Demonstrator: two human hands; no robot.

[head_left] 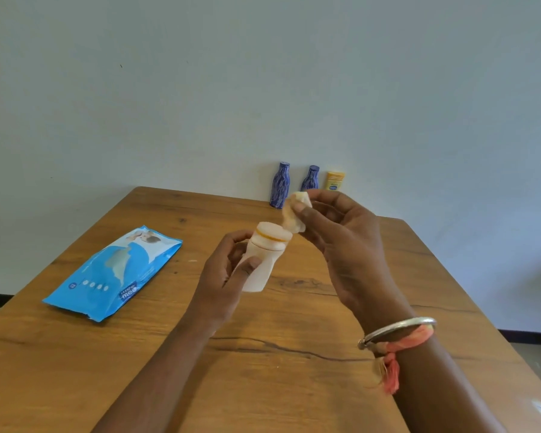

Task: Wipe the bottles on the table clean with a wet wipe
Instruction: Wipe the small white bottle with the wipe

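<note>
My left hand (228,270) grips a small cream bottle (263,260) with an orange ring under its cap, held tilted above the wooden table (263,370). Just above and to the right of the cap, my right hand (334,232) pinches a crumpled wet wipe (294,215), whose lower end reaches the cap's edge. Two dark blue patterned bottles (280,185) (310,179) and a short yellow bottle (334,180) stand at the table's far edge against the wall, partly hidden behind my right hand.
A blue pack of wet wipes (116,273) lies flat on the left of the table. A pale wall rises right behind the table. A metal bangle and orange thread (397,334) circle my right wrist.
</note>
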